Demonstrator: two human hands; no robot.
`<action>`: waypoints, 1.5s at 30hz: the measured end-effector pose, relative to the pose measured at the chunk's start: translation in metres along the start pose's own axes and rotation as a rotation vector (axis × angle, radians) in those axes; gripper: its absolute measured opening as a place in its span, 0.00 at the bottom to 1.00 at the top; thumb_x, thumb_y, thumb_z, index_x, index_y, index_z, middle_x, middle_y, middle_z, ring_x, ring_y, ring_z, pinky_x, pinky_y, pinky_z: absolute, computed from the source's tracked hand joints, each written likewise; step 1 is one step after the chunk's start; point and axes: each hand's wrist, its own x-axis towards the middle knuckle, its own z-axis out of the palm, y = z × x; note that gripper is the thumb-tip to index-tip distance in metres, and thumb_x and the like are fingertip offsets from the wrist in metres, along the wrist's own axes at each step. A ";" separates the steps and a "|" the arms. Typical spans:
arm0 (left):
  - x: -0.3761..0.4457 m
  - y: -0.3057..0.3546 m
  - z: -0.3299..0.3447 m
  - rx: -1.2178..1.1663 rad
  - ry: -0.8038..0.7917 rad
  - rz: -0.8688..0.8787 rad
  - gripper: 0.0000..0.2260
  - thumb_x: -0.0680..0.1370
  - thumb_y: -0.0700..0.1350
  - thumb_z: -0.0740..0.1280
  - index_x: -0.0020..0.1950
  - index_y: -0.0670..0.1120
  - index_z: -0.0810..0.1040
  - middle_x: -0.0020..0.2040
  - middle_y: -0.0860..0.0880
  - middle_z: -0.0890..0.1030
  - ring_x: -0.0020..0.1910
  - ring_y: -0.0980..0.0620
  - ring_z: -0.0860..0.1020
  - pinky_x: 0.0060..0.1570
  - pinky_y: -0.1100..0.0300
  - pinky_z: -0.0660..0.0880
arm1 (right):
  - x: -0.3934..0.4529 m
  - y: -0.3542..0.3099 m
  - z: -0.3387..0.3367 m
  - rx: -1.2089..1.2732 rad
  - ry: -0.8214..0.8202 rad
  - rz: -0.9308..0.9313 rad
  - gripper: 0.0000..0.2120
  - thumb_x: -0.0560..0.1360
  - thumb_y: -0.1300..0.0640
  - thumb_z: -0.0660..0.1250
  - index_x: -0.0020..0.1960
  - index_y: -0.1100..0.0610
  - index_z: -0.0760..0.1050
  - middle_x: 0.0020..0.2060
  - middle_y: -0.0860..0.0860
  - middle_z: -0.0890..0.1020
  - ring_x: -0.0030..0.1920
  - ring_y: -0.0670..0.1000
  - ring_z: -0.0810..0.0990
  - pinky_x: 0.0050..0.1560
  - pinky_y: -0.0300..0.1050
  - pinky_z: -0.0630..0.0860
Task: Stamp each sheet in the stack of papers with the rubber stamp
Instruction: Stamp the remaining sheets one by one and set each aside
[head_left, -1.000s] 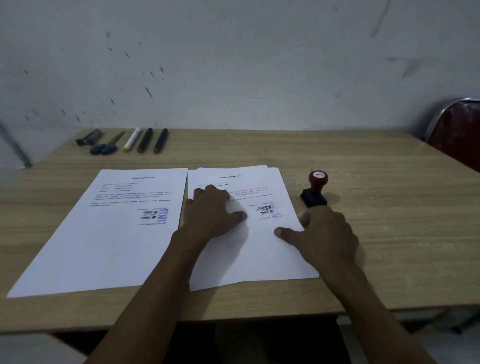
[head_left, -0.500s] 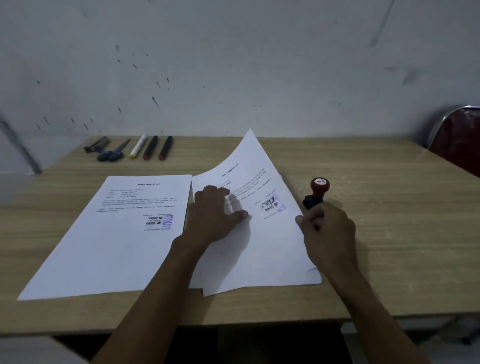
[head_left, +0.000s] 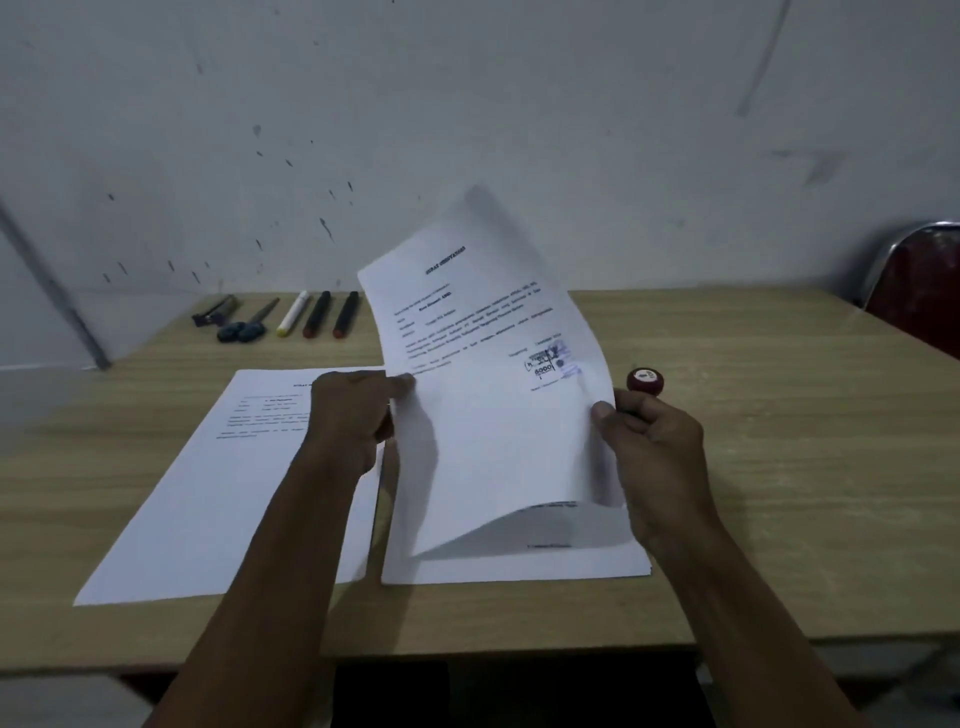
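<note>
The lifted sheet (head_left: 488, 395) stands nearly upright over the stack of papers (head_left: 519, 564), its long axis running up and away from the person with the heading at the top, leaning to the left and curling so its printed face looks toward the camera; a bluish stamp mark sits near its right edge. The left hand (head_left: 353, 415) pinches the sheet's left edge between thumb and curled fingers, and the right hand (head_left: 649, 441) pinches the right edge, thumb on the front. The stack lies flat on the table (head_left: 779, 467), long axis toward the wall, mostly hidden under the raised sheet. The rubber stamp (head_left: 644, 382) stands upright just behind the right hand, only its red knob showing. Another sheet (head_left: 218, 499) lies flat to the left, partly covered by the left forearm; its text is too small to read. Pens (head_left: 322, 314) and scissors (head_left: 249, 325) lie near the wall. A red chair (head_left: 924, 296) is cut off at the right.
</note>
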 end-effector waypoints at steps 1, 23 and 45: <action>0.000 0.003 -0.005 -0.009 0.013 0.012 0.05 0.70 0.34 0.74 0.38 0.36 0.78 0.39 0.40 0.79 0.37 0.45 0.76 0.41 0.54 0.75 | 0.000 0.000 0.002 -0.021 0.004 0.016 0.06 0.77 0.64 0.68 0.46 0.56 0.80 0.35 0.44 0.86 0.38 0.40 0.83 0.39 0.30 0.77; 0.039 0.017 -0.151 0.888 0.469 0.226 0.09 0.72 0.46 0.74 0.47 0.43 0.83 0.49 0.40 0.83 0.50 0.39 0.79 0.44 0.52 0.75 | -0.043 0.024 0.145 -1.014 -0.354 -0.104 0.09 0.71 0.50 0.67 0.47 0.53 0.77 0.43 0.49 0.80 0.45 0.54 0.80 0.41 0.43 0.68; 0.057 -0.008 -0.173 1.085 0.343 0.152 0.22 0.76 0.51 0.67 0.65 0.41 0.70 0.66 0.39 0.72 0.66 0.37 0.69 0.61 0.48 0.68 | -0.066 0.029 0.173 -1.090 -0.383 -0.335 0.13 0.75 0.46 0.65 0.52 0.51 0.65 0.51 0.52 0.76 0.53 0.57 0.76 0.46 0.47 0.61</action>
